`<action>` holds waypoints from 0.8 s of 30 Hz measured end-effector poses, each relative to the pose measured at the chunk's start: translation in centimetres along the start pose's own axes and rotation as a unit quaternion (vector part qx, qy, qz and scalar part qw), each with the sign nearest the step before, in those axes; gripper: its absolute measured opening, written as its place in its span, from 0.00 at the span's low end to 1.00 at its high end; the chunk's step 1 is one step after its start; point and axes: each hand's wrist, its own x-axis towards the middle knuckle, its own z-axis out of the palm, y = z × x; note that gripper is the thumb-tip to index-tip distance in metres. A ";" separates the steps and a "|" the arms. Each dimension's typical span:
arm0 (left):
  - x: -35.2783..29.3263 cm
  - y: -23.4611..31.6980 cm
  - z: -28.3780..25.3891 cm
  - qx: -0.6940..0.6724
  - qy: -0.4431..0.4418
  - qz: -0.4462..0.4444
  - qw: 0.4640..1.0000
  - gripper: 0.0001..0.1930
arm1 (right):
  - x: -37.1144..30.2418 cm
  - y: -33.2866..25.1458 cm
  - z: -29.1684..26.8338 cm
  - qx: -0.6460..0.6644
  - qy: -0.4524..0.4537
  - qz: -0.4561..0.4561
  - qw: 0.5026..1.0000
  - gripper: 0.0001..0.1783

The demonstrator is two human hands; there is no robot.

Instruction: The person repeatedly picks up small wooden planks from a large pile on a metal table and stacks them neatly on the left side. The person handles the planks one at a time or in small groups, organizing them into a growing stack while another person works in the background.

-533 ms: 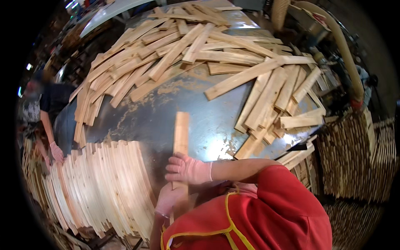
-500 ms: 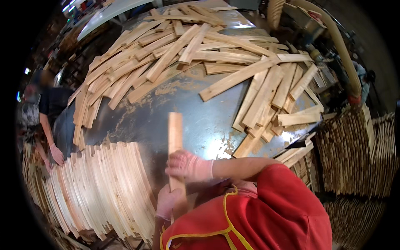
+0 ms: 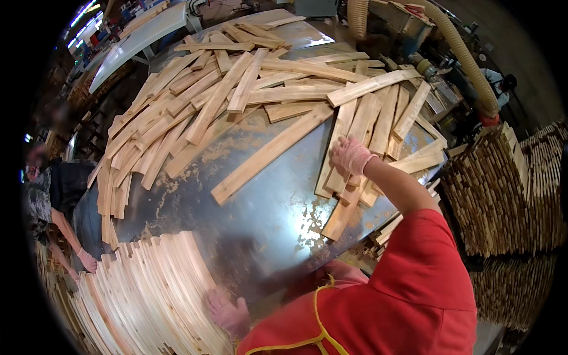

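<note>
My right hand [image 3: 353, 157], in a pinkish glove, is stretched forward onto the loose wooden boards at the right of the metal table. Its fingers are bent round the edge of a wooden board [image 3: 367, 121]; their tips are partly hidden. My left hand [image 3: 228, 312], also gloved and slightly blurred, is open with the thumb apart. It is beside the last boards of a tight row of pale boards [image 3: 151, 284] standing on edge at the near left. A single long board [image 3: 269, 157] lies slanted across the middle of the table.
A large heap of boards [image 3: 195, 89] covers the far part of the metal table [image 3: 260, 219]. At the left, a co-worker's gloved hand [image 3: 87, 261] touches the row. Tall board stacks [image 3: 503, 189] stand at the right, below a ribbed hose [image 3: 467, 47].
The board I held upright has left my hands. My right hand has moved forward and right to the heap, my left hand to the row. One long board has slid left and nearer.
</note>
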 end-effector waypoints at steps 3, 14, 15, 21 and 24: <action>4.9 6.5 -2.8 -0.090 -0.029 0.091 0.991 0.45 | 2.1 -5.7 1.4 0.009 0.075 -0.121 0.990 0.32; 10.1 15.5 0.0 -0.059 -0.349 0.141 0.925 0.47 | 15.7 10.7 2.5 0.042 0.204 0.080 0.975 0.39; 9.2 15.6 0.0 -0.076 -0.357 0.159 0.917 0.46 | 15.9 10.3 2.1 0.060 0.171 0.081 0.980 0.34; 3.8 11.4 -1.8 -0.238 -0.339 0.126 0.901 0.37 | 14.9 4.1 -0.5 0.031 0.036 -0.065 0.997 0.32; 3.3 8.6 -6.3 -0.286 -0.399 -0.057 0.869 0.35 | 12.2 -1.6 -2.5 0.202 0.129 -0.105 0.965 0.32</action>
